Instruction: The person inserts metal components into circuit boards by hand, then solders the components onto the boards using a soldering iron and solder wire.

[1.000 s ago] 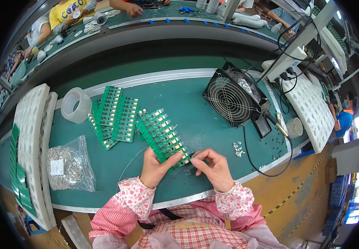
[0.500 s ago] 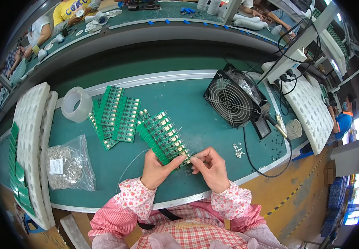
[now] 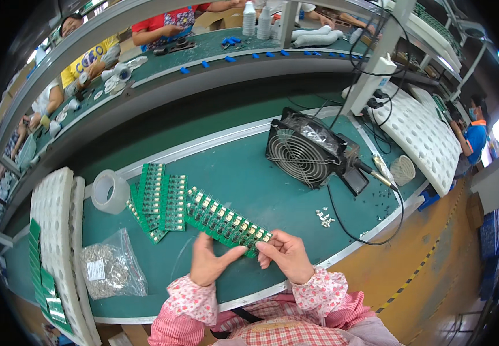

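Note:
A long green circuit board panel (image 3: 220,220) with rows of small parts lies slantwise over the green bench top, its near end lifted. My left hand (image 3: 210,260) grips its lower edge between thumb and fingers. My right hand (image 3: 285,254) pinches the panel's right end, fingertips on the last small parts. Both wrists wear pink flowered sleeves.
More green panels (image 3: 160,200) lie stacked to the left, beside a roll of clear tape (image 3: 110,191). A clear bag of small metal parts (image 3: 110,270) and white foam trays (image 3: 59,248) sit far left. A black fan (image 3: 302,151), a soldering iron (image 3: 376,172) and loose parts (image 3: 324,217) lie right. Other people work across the conveyor.
The panel has slid slightly; my hands have shifted along its near end, my right hand now at the last parts on the right tip.

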`<state>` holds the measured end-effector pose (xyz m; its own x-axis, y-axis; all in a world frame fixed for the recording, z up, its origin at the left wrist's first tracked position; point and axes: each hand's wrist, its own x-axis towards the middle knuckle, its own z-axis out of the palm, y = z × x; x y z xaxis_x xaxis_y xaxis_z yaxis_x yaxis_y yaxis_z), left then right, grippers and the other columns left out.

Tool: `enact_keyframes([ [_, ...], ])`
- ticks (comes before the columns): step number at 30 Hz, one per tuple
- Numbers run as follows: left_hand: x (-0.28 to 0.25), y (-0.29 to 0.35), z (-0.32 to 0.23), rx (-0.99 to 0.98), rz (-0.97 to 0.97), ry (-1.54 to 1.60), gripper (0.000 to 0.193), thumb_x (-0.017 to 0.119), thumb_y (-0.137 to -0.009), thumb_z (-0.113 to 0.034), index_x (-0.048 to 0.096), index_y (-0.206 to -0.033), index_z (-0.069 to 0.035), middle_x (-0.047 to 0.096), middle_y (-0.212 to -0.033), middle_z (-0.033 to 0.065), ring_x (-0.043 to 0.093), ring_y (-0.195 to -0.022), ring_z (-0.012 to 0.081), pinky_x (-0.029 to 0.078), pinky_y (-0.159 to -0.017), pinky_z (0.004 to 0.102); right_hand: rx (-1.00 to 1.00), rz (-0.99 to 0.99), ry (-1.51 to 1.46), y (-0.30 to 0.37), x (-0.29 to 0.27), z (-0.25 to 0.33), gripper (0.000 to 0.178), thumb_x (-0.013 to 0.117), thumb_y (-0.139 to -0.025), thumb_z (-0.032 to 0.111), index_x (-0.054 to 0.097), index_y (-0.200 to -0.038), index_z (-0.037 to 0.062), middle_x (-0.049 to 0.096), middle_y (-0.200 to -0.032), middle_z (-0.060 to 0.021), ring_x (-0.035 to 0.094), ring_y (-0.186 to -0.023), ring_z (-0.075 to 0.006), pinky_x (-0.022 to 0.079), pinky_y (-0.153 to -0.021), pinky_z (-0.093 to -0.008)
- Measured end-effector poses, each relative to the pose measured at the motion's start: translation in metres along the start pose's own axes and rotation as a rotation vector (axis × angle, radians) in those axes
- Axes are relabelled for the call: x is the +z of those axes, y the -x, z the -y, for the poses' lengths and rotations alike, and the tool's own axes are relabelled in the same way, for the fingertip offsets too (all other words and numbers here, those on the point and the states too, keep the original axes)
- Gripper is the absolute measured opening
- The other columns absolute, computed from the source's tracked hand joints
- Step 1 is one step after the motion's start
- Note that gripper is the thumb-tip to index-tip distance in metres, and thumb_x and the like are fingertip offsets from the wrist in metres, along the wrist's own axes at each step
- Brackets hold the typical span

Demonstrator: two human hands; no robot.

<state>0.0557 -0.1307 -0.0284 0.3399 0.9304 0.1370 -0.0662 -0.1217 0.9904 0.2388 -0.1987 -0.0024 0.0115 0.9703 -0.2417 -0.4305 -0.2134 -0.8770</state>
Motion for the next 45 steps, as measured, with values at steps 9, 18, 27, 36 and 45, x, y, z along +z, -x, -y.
enact_keyframes([
  [9, -0.035, -0.008, -0.053, 0.339, -0.16, -0.626, 0.055, 0.085, -0.066, -0.012, 0.057, -0.113, -0.006, 0.059, -0.118, 0.0103, 0.057, -0.109, 0.0241, 0.043, -0.091, 0.0357, -0.15, -0.06, 0.613, 0.006, -0.05, 0.018, 0.012, 0.069, -0.09, 0.008, 0.066, -0.095, -0.0032, 0.069, -0.076, -0.006, 0.065, -0.066, -0.0083, 0.053, -0.062, -0.0216],
  [18, 0.03, -0.03, -0.06, 0.442, 0.281, -1.037, 0.052, 0.086, -0.068, -0.031, 0.063, -0.11, -0.01, 0.068, -0.098, 0.0029, 0.064, -0.093, 0.02, 0.037, -0.099, 0.0445, -0.382, -0.087, 0.837, 0.008, -0.056, 0.003, 0.012, 0.07, -0.086, 0.003, 0.07, -0.096, -0.0025, 0.069, -0.08, -0.0091, 0.067, -0.067, -0.012, 0.052, -0.06, -0.0234],
  [27, 0.027, -0.03, -0.043, 0.464, 0.279, -0.973, 0.032, 0.084, -0.071, -0.025, 0.067, -0.096, -0.011, 0.068, -0.08, -0.0015, 0.065, -0.075, 0.0159, 0.04, -0.093, 0.0392, -0.565, -0.116, 1.026, 0.009, -0.056, -0.002, 0.018, 0.072, -0.083, 0.006, 0.069, -0.101, 0.0058, 0.067, -0.082, -0.0098, 0.065, -0.064, -0.022, 0.05, -0.057, -0.0318],
  [36, 0.022, -0.023, -0.028, 0.502, 0.246, -0.894, 0.032, 0.086, -0.068, -0.024, 0.069, -0.091, -0.011, 0.069, -0.081, -0.0002, 0.065, -0.076, 0.0156, 0.041, -0.094, 0.0407, -0.278, -0.44, 0.364, 0.018, -0.125, 0.039, 0.05, 0.068, -0.089, 0.013, 0.048, -0.134, 0.0022, 0.067, -0.092, -0.0074, 0.063, -0.072, -0.0121, 0.054, -0.064, -0.0265],
  [45, 0.024, -0.018, -0.036, 0.503, 0.24, -0.96, 0.029, 0.084, -0.069, -0.023, 0.068, -0.091, -0.012, 0.069, -0.082, -0.0018, 0.066, -0.081, 0.0134, 0.034, -0.105, 0.0508, -0.308, -0.599, -0.024, -0.034, -0.212, 0.096, 0.054, 0.054, -0.099, 0.041, 0.041, -0.143, 0.0119, 0.064, -0.105, -0.0079, 0.062, -0.076, -0.0088, 0.053, -0.062, -0.0229],
])
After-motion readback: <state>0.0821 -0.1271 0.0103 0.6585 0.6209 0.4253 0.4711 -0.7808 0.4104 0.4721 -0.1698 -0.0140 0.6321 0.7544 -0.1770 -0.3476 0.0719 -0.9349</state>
